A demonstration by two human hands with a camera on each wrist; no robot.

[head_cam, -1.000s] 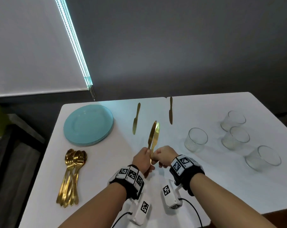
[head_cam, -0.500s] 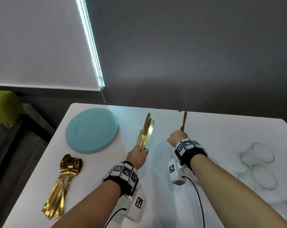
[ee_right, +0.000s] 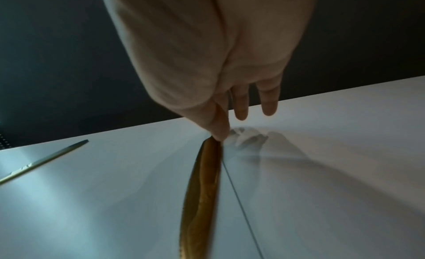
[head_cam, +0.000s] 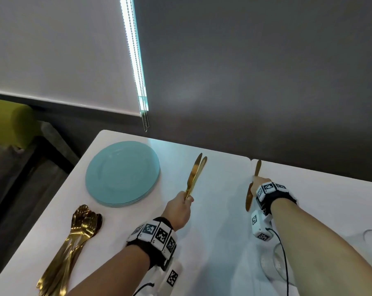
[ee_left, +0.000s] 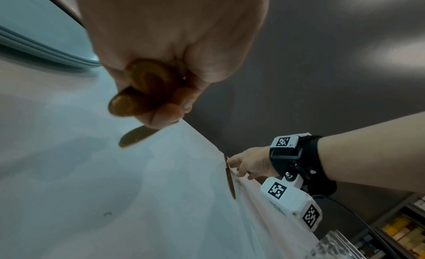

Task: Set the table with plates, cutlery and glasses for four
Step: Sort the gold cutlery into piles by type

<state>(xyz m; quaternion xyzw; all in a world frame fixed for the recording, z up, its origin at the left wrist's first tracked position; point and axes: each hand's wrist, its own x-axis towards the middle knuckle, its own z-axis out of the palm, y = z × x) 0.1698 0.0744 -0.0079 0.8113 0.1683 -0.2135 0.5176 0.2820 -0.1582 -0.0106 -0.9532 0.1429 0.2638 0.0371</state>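
a: where are the gold knives (head_cam: 194, 178)?
b: bunched in the left hand (head_cam: 178, 210), fingers curled round the handles, blades fanned up above the white table (head_cam: 212, 242).
a: and the right hand (head_cam: 260, 184)?
b: thumb and forefinger pinch one knife (head_cam: 249, 196) lying on the table seam, other fingers straight.
a: around them?
b: stacked teal plates (head_cam: 122, 174) far left, gold spoons (head_cam: 74, 242) nearer.

Bench (head_cam: 223, 242): white. Plates (head_cam: 122, 174): pale turquoise. Knives (head_cam: 194, 178) and spoons (head_cam: 74, 248): gold (mirror finish). Wrist bands (head_cam: 157, 233): black, with black-and-white square code tags. Wall (head_cam: 266, 82): dark grey.
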